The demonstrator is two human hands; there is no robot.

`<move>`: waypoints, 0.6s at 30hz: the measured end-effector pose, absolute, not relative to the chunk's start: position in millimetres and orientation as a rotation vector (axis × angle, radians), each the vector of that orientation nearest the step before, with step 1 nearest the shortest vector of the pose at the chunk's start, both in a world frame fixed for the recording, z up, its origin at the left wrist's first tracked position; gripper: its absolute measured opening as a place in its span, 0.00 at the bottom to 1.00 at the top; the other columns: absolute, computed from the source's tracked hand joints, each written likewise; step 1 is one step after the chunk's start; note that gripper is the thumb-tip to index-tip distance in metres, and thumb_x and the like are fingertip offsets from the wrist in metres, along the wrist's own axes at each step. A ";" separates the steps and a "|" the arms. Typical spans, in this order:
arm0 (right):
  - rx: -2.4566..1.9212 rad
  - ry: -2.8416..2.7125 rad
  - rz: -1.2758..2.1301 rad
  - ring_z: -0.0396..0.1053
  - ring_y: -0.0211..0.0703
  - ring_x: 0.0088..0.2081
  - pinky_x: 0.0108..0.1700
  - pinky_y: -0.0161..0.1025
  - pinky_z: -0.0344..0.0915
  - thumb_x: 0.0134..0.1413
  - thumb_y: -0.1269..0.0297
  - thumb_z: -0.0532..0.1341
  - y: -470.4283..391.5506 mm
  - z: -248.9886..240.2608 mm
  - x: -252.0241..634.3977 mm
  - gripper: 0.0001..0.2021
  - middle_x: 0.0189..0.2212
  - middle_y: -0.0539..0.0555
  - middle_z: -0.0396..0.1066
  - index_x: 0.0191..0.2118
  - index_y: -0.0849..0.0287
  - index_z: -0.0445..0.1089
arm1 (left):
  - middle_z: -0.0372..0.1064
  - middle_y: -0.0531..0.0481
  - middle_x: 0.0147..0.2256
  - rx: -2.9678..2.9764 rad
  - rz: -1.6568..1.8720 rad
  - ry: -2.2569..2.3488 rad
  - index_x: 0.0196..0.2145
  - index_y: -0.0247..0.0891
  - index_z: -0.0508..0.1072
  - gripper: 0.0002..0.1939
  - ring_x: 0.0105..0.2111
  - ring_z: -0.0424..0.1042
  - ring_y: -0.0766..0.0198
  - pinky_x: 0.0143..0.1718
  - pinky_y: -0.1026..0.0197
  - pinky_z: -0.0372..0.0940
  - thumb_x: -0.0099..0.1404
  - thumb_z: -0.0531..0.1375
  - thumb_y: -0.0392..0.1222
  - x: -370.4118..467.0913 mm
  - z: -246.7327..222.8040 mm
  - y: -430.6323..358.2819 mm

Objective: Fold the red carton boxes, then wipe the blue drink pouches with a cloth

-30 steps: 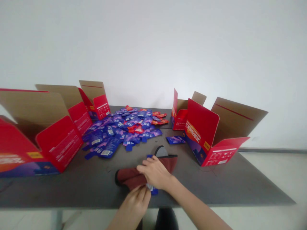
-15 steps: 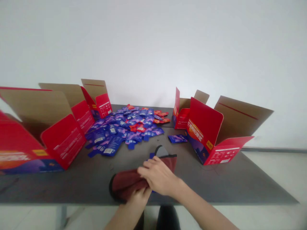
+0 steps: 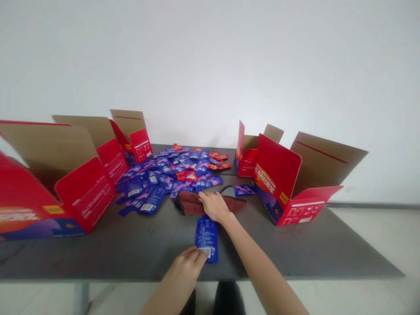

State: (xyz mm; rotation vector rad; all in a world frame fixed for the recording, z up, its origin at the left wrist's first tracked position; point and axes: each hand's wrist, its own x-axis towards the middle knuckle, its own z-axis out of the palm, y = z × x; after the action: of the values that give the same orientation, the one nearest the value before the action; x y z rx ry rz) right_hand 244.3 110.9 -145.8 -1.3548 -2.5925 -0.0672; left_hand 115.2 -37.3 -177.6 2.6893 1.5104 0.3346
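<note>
My right hand (image 3: 214, 205) is closed on a brownish-red cloth (image 3: 190, 203) with black edging and a grey part at its right end. The cloth lies just in front of the pile of pouches. Below it, a flat blue pouch (image 3: 207, 234) rests on the table with white print and a barcode facing up; its top end reaches the right hand and cloth. My left hand (image 3: 190, 264) has its fingers together at the lower left corner of this pouch, by the barcode, with the fingertips partly hidden.
A heap of blue and red pouches (image 3: 164, 175) covers the grey table's (image 3: 141, 249) back middle. Open red cartons stand left (image 3: 88, 188) and right (image 3: 275, 179), flaps up. One blue pouch (image 3: 244, 189) lies near the right carton. A white wall (image 3: 210, 65) rises behind.
The right hand has carried the cloth away from me, toward the pile, uncovering the blue pouch. My left hand has let go of the cloth and is now at the pouch.
</note>
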 end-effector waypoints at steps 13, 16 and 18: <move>-0.981 -2.887 -0.061 0.61 0.41 0.37 0.40 0.40 0.50 0.56 0.67 0.50 51.5 -160.1 252.5 0.08 0.33 0.51 0.66 0.40 0.53 0.64 | 0.72 0.44 0.41 2.765 0.200 1.510 0.46 0.35 0.69 0.25 0.43 0.71 0.58 0.45 0.57 0.67 0.55 0.47 0.19 114.2 -189.9 -39.1; -1.185 -2.775 -0.086 0.63 0.42 0.38 0.40 0.40 0.50 0.59 0.68 0.47 90.5 -164.0 249.6 0.11 0.35 0.53 0.68 0.42 0.54 0.64 | 0.72 0.45 0.42 2.840 0.361 1.428 0.46 0.34 0.69 0.24 0.47 0.69 0.57 0.48 0.58 0.65 0.55 0.48 0.19 112.6 -190.0 -36.7; -1.270 -2.712 -0.098 0.63 0.43 0.38 0.40 0.40 0.50 0.60 0.68 0.45 111.1 -160.0 249.1 0.12 0.36 0.54 0.68 0.42 0.56 0.64 | 0.73 0.47 0.41 2.796 0.420 1.449 0.44 0.36 0.70 0.24 0.45 0.70 0.60 0.48 0.59 0.65 0.55 0.47 0.19 113.2 -188.9 -35.7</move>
State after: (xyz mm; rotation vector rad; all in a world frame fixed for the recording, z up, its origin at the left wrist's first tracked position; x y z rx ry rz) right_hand 249.1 111.1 -160.0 -1.2698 -2.7119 -0.0982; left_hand 113.2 -35.7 -188.9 2.7959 1.4487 0.4202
